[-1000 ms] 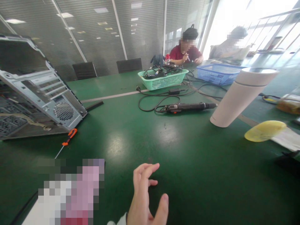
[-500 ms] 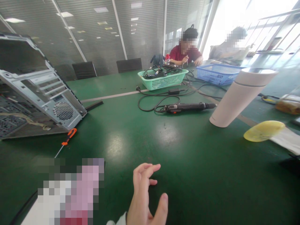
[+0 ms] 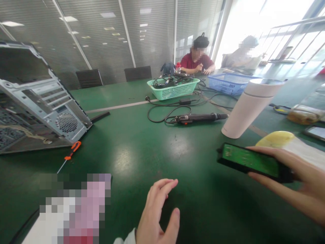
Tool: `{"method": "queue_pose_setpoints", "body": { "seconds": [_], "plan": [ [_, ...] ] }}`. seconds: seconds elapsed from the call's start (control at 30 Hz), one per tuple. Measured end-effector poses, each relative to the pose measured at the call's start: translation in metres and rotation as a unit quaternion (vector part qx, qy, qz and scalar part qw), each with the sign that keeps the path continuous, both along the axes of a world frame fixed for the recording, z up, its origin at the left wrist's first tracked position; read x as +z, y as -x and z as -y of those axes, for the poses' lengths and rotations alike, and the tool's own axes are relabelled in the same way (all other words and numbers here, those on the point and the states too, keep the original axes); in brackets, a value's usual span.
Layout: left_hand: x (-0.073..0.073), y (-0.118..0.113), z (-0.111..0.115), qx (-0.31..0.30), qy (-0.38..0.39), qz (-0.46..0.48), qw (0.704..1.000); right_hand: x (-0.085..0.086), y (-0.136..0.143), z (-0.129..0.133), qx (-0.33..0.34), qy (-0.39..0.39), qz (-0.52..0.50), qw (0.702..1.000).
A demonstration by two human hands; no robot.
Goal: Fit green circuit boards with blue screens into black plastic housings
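Observation:
At the right, my right hand (image 3: 299, 173) grips a black rectangular device (image 3: 243, 167) by its sides, thumb and fingers on opposite edges. A green circuit board shows on its upper face. The device is held above the table, in front of the pale tumbler (image 3: 241, 115). My left hand (image 3: 158, 211) is at the bottom centre over the green table (image 3: 142, 149), its thumb apart from the fingers and nothing between them. Partly behind my right hand lie a yellow oval object (image 3: 275, 137) and something white.
A metal computer case (image 3: 50, 105) stands at the left, with an orange-handled screwdriver (image 3: 72, 150) beside it. Farther back are a black power screwdriver (image 3: 198, 118) with a cable, a green basket (image 3: 175, 91) of cables and a blue basket (image 3: 228, 84). Two people sit behind.
My right hand has come into view from the right with the black device in it. My left hand has barely moved. The view has shifted slightly.

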State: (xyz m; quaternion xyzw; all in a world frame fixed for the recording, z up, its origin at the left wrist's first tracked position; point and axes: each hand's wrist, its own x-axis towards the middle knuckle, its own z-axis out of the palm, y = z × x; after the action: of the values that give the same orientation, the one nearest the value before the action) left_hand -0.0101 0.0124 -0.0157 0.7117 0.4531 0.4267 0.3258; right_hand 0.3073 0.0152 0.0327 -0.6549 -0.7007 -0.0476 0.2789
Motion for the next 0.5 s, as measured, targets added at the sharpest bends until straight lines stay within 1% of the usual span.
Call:
{"method": "queue_pose_setpoints", "body": {
  "seconds": [0.03,0.07,0.1,0.13,0.2,0.27,0.33,0.4,0.5],
  "plan": [
    [-0.001,0.000,0.000,-0.003,0.001,0.000,1.000,0.005,0.020,-0.004,0.054,-0.007,0.018,0.998],
    [-0.002,0.001,0.000,-0.003,0.002,0.002,1.000,0.009,0.041,-0.007,0.103,-0.017,0.012,0.995],
    [-0.005,0.001,0.000,0.000,0.004,0.004,1.000,0.012,0.060,-0.010,0.149,-0.008,0.004,0.989],
    [-0.008,0.001,0.001,0.002,0.005,0.009,1.000,0.013,0.077,-0.012,0.175,0.005,-0.011,0.984],
    [-0.014,0.001,0.001,0.011,0.007,0.024,1.000,0.012,0.101,-0.015,0.196,0.037,-0.048,0.979],
    [-0.019,0.001,0.002,0.025,0.018,0.039,0.999,0.004,0.112,-0.016,0.208,0.060,-0.072,0.974],
    [-0.022,0.001,0.003,0.038,0.038,0.042,0.998,-0.005,0.114,-0.017,0.223,0.065,-0.077,0.970],
    [-0.022,0.001,0.003,0.040,0.048,0.034,0.997,-0.011,0.111,-0.017,0.229,0.052,-0.074,0.969],
    [-0.020,0.001,0.003,0.035,0.038,0.024,0.998,-0.015,0.107,-0.017,0.237,0.021,-0.072,0.969]
  ]
}}
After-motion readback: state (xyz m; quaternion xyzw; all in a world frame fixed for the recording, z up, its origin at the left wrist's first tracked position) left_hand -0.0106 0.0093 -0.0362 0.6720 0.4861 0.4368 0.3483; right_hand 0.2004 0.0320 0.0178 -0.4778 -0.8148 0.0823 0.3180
